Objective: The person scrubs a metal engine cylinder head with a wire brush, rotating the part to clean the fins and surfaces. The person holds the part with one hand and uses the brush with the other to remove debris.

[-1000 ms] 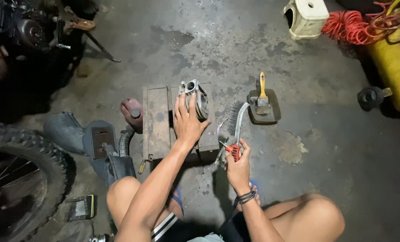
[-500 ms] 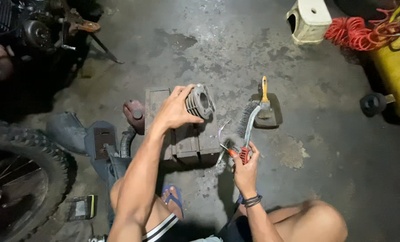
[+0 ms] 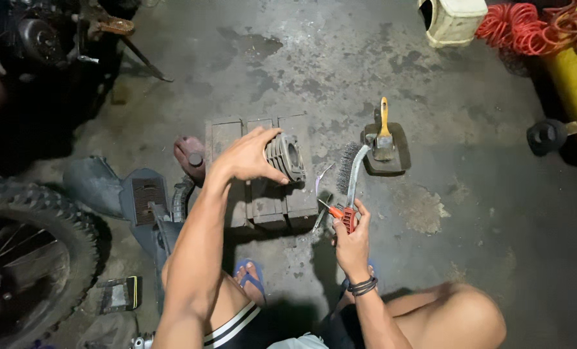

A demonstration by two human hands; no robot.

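Motorcycle repair workshop: knobby tyre [image 3: 23, 252], engine [image 3: 23, 39], stained concrete floor [image 3: 379, 58].

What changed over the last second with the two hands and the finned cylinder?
The left hand lifted the finned metal cylinder off the wooden block and turned it onto its side, bore facing right. The right hand kept hold of the wire brush, shifting slightly. The paintbrush on its pad did not move.

A grey ribbed metal cylinder [image 3: 286, 156]. A wire brush [image 3: 350, 173] with a red handle. A paintbrush [image 3: 383, 132] with a yellow handle. A red coiled hose [image 3: 518, 29] beside a yellow tank [image 3: 576, 84]. Blue sandal straps [image 3: 249, 274]. A stained grey floor [image 3: 469, 220].
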